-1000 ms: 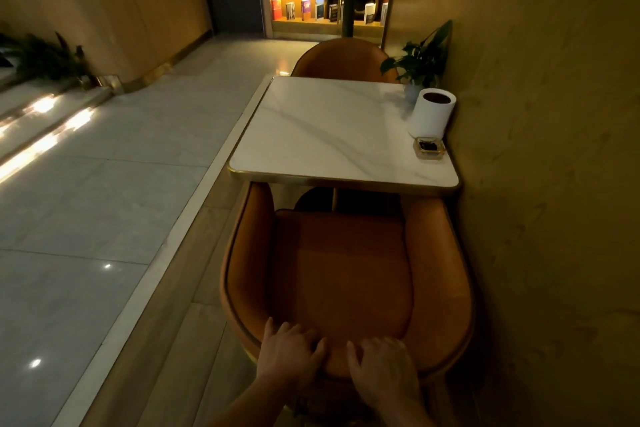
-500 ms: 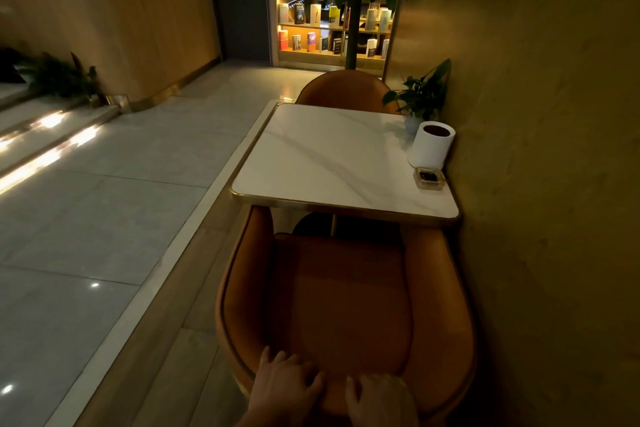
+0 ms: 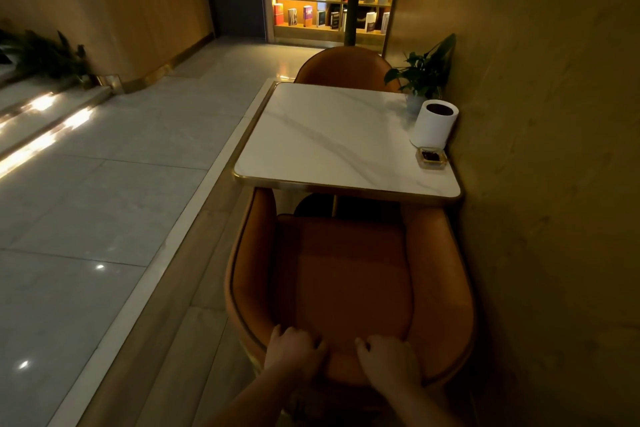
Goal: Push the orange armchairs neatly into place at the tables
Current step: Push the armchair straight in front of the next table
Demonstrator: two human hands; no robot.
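**Fingers curled over the chair back, push nearly done**

Fingers [image 3: 277,334] of the left hand [image 3: 294,348] and of the right hand [image 3: 388,357] are curled over the top edge of the near armchair [image 3: 346,274], closed on its back, side by side near the middle.

The chair faces the surface [image 3: 332,135], its arm tips already tucked under the gold-edged front rim. The step in hand looks like the last part of the push. What is left is probably a short, straight shove, keeping the chair square to the rim and then letting go.

Just to the right is the wall [image 3: 554,184], close beside the chair's right arm, so any drift that way may scrape. A second armchair [image 3: 343,64] sits at the far side, already in. By the wall stand a white cup [image 3: 434,126], a small dish [image 3: 431,158] and a plant [image 3: 424,69]; a hard bump could jolt them.
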